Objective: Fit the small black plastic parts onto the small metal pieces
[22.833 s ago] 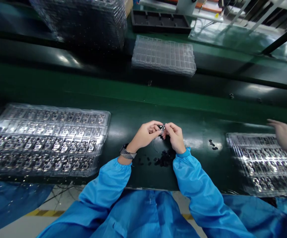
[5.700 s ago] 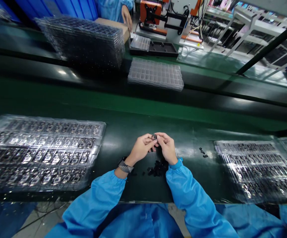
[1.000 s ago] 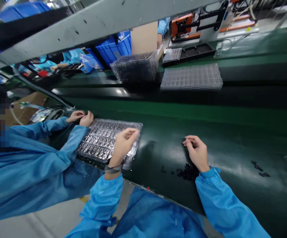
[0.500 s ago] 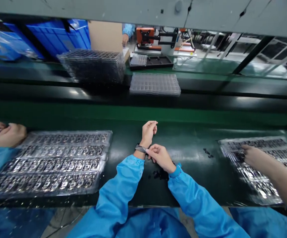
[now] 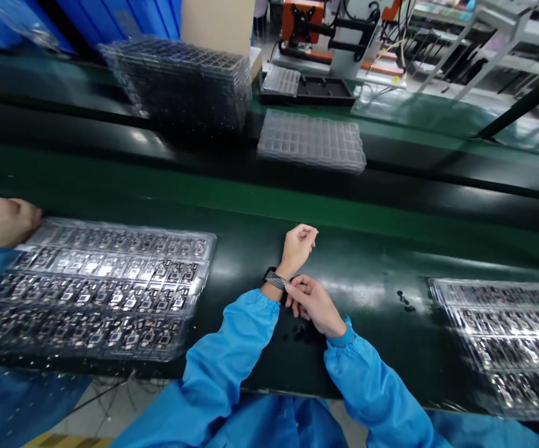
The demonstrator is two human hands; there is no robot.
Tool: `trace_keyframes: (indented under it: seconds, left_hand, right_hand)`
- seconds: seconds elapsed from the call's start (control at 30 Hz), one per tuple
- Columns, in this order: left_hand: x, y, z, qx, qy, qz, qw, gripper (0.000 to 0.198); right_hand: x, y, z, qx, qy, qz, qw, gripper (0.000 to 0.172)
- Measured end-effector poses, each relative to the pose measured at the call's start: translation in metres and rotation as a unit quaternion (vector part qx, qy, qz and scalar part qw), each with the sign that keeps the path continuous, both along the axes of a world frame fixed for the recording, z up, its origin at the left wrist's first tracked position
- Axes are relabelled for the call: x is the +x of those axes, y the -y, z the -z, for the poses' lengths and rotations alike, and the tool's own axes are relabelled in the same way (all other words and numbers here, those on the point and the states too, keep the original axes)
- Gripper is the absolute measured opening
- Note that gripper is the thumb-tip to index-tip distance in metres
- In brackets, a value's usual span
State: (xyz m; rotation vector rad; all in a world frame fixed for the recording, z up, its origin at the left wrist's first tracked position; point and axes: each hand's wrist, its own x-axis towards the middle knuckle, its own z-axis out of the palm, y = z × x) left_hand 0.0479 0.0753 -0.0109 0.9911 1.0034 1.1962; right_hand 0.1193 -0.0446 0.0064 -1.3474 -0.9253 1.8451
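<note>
My left hand (image 5: pixel 298 247) is held out over the green bench, its fingers curled in a loose fist with nothing visible in them. Around that wrist runs a grey and black wrist strap (image 5: pixel 276 280), with a dark piece on its far side. My right hand (image 5: pixel 314 303) pinches the strap's near end between thumb and fingers, just above the bench. Several small black parts (image 5: pixel 301 332) lie on the bench below my right hand, partly in shadow. A few more black pieces (image 5: pixel 405 301) sit farther right.
A clear tray (image 5: pixel 204 255) of small electronic parts stands left, beside a co-worker's hands (image 5: pixel 5 219). Another filled tray (image 5: pixel 441 289) lies right. On the rear ledge are a tall stack of clear trays (image 5: pixel 180 81), a lower stack (image 5: pixel 311 140) and a black tray (image 5: pixel 325 90).
The view has tilted down and turned, so things have shifted in the picture. My right hand still pinches the strap. A co-worker's hand over the right tray has gone out of view.
</note>
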Motion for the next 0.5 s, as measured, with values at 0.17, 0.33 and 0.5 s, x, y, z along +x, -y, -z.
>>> trace_keyframes:
  seconds: [0.17,0.33,0.5]
  left_hand:
    - [0.0016,-0.0004,0.0003,-0.008,-0.002,0.011,1.0,0.023]
    - [-0.0019,0.0001,-0.0031,-0.01,-0.004,0.021,1.0,0.025]
    - [-0.0027,-0.0003,-0.0037,-0.013,0.006,0.021,1.0,0.025]
  right_hand:
    - [0.0026,0.0008,0.0017,0.003,-0.007,0.007,1.0,0.045]
    - [0.002,0.0005,0.0028,0.013,-0.019,0.01,1.0,0.045]
    - [0.0018,0.0008,0.0029,0.026,-0.026,0.006,0.999,0.045]
